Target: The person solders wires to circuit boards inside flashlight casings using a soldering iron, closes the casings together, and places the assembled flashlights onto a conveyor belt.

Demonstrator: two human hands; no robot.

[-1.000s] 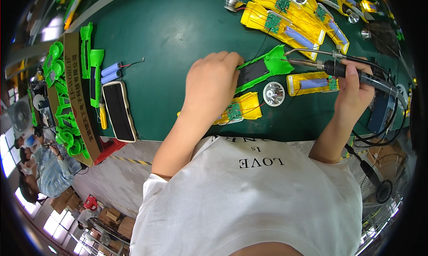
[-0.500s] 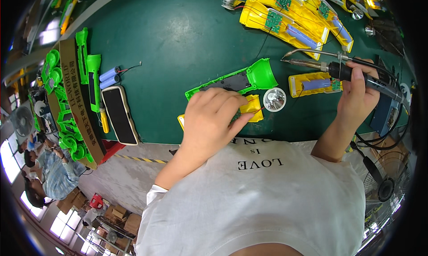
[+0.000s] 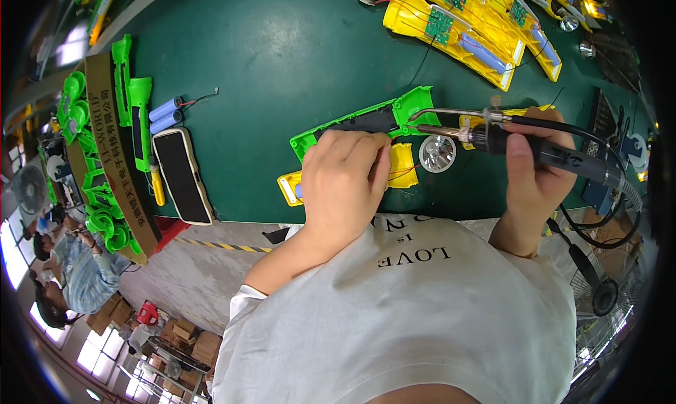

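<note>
My right hand (image 3: 539,158) grips a black-handled soldering iron (image 3: 486,138) with a thin metal tube along its top. The iron's tip is over the wide end of a green flashlight housing half (image 3: 415,107), which has a dark panel inside. My left hand (image 3: 345,175) is closed, fingers bent together at the housing's near edge; what they pinch is hidden. Beneath that hand lies a yellow housing half (image 3: 404,172), partly covered, with a blue cell showing. A silver reflector cup (image 3: 438,153) sits to its right. Behind the iron, another yellow housing (image 3: 521,111) is partly hidden.
Yellow housings (image 3: 486,59) with circuit boards and blue cells cover the far right. Leftward lie a phone (image 3: 184,175), two blue batteries (image 3: 166,115), a yellow-handled screwdriver (image 3: 156,186) and a cardboard box (image 3: 116,143) beside green parts. Black cable (image 3: 598,242) loops at right.
My right hand has brought the soldering iron left, from beside the green housing to over its wide end. My left hand has shifted slightly right, its fingers drawn closer together.
</note>
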